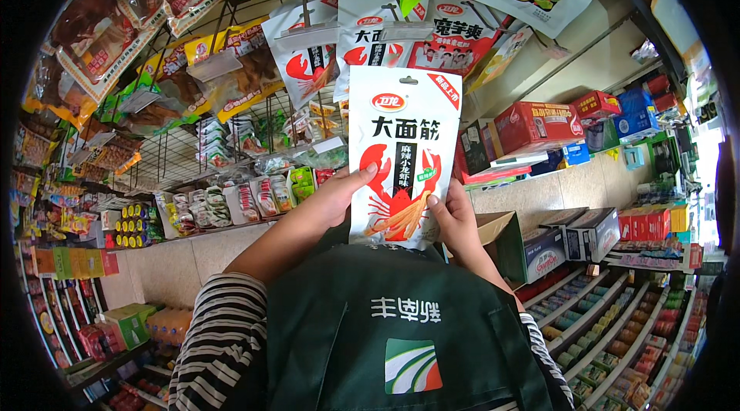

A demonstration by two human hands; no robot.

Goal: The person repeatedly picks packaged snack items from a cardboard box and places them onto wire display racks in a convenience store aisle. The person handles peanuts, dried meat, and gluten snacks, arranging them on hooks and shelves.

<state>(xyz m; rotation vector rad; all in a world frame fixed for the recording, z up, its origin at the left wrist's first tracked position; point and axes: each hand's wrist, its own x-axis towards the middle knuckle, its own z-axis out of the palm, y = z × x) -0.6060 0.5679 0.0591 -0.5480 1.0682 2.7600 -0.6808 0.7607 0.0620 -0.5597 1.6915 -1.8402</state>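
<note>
A white snack pouch (405, 156) with a red crayfish picture and a hang hole at its top is held upright in front of me, its printed face toward me. My left hand (343, 193) grips its left edge, thumb over the front. On the lower right edge, my right hand (453, 218) holds it the same way; the fingers of both hands are mostly hidden behind the pouch. Just beyond it, similar white pouches (307, 56) hang on rack hooks, next to a red and white pouch (455, 37).
A wire rack (166, 153) with hanging snack bags (100, 33) spreads over the left and top. Small packets in boxes (208, 207) line a shelf below. Red cartons (539, 127), an open cardboard box (499, 245) and slatted shelves of goods (617, 318) are at the right.
</note>
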